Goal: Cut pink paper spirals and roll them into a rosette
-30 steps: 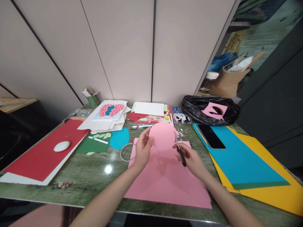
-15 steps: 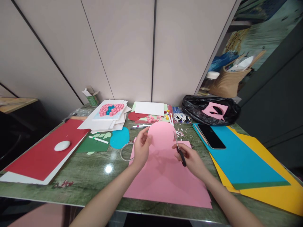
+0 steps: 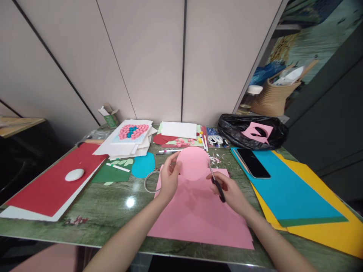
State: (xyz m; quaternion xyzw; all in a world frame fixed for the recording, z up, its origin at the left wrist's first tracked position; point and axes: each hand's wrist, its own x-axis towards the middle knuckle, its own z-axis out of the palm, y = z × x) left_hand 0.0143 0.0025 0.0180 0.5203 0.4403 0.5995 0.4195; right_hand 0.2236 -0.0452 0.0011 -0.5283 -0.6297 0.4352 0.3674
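A round pink paper piece is pinched at its left edge by my left hand, thumb in front. My right hand grips black-handled scissors, whose blades point up and meet the circle's right edge. Whether the blades are apart is too fine to make out. Beneath both hands lie larger pink sheets on the green table. Just left of them sits a roll of tape, partly covered by my left hand and the paper. Small paper scraps are scattered behind the scissors.
To the left are red paper with a white oval object, and a blue paper piece. On the right, a phone rests on blue paper over yellow sheets. A black plastic bag stands behind.
The pink circle has tilted and dropped slightly, so its lower edge now shows against the sheets. The scissors' handles have shifted a little down and right.
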